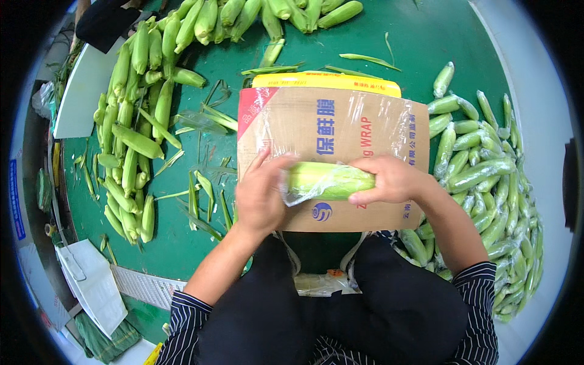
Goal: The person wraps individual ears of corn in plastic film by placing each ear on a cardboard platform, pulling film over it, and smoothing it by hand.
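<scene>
An ear of corn in its green husk (pixel 326 181), partly covered in clear plastic film, lies across both hands above a cardboard box (pixel 337 137) with cling-film printing. My right hand (pixel 388 179) grips its right end, thumb below and fingers above. At the other end is my left hand (pixel 263 189), blurred, its fingers raised beside the loose film; whether it touches the ear is unclear. A yellow cling-film carton (pixel 326 83) shows along the box's far edge.
Unwrapped corn ears (pixel 137 146) are heaped at the left and far side of the green floor (pixel 173 255). Film-wrapped ears (pixel 483 182) form a pile at the right. Husk strips (pixel 205 191) lie scattered left of the box. A white board (pixel 86 91) stands at the far left.
</scene>
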A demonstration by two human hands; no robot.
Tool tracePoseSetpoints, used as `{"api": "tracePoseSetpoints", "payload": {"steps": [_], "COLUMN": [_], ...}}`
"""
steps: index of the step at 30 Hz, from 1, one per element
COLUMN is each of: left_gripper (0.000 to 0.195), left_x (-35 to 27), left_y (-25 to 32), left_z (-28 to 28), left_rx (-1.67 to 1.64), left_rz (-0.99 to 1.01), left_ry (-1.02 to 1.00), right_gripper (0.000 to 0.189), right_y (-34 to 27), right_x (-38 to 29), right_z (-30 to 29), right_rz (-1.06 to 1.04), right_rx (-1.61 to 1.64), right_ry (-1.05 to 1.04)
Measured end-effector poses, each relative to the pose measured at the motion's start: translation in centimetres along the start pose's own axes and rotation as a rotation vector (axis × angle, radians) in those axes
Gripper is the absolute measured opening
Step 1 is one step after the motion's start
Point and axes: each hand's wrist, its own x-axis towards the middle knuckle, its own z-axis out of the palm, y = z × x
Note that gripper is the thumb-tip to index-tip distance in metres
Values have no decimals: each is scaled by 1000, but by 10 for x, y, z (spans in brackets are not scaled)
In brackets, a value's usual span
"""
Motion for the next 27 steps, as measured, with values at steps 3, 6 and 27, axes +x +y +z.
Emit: {"api": "tracePoseSetpoints", "payload": {"steps": [3,6,27], "left_gripper": [49,54,60], "left_x": [24,79,106], "left_y": [26,9,45], "left_z": [5,28,20], "left_rx": [263,710,179], "left_rz": [48,132,38], "left_ry": [-339,-346,-1400], "right_gripper": [68,83,45], "right_y": [9,-2,22], "right_x": [-7,-1,69], "right_z": [20,22,-40], "right_rz": [-2,-185,-157], "right_rx": [-540,-747,-940], "right_ry": [427,829,521]}}
